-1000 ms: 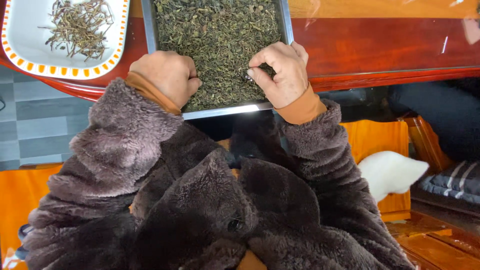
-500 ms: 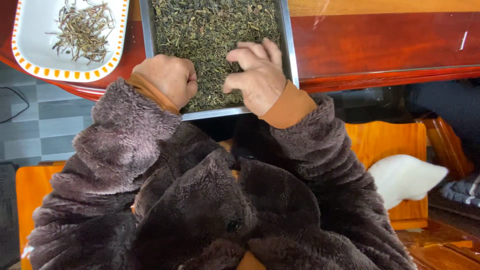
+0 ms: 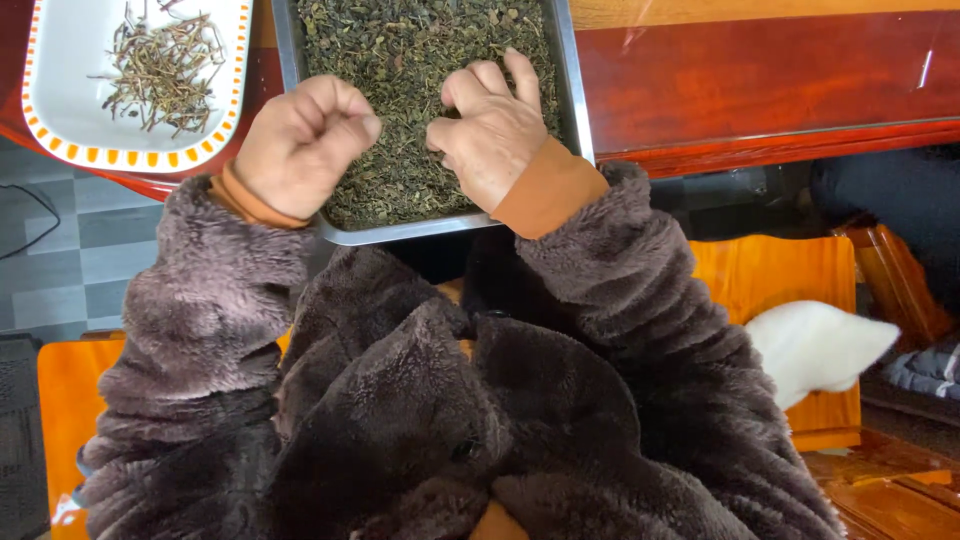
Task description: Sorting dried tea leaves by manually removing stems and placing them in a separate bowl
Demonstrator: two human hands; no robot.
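Dark green dried tea leaves lie loose, filling a rectangular metal tray.

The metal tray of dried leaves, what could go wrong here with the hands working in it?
The metal tray seems to overhang the red table's edge, so pressure from the hands could tip it. The right hand raking the dried leaves near the rim may flick some off.
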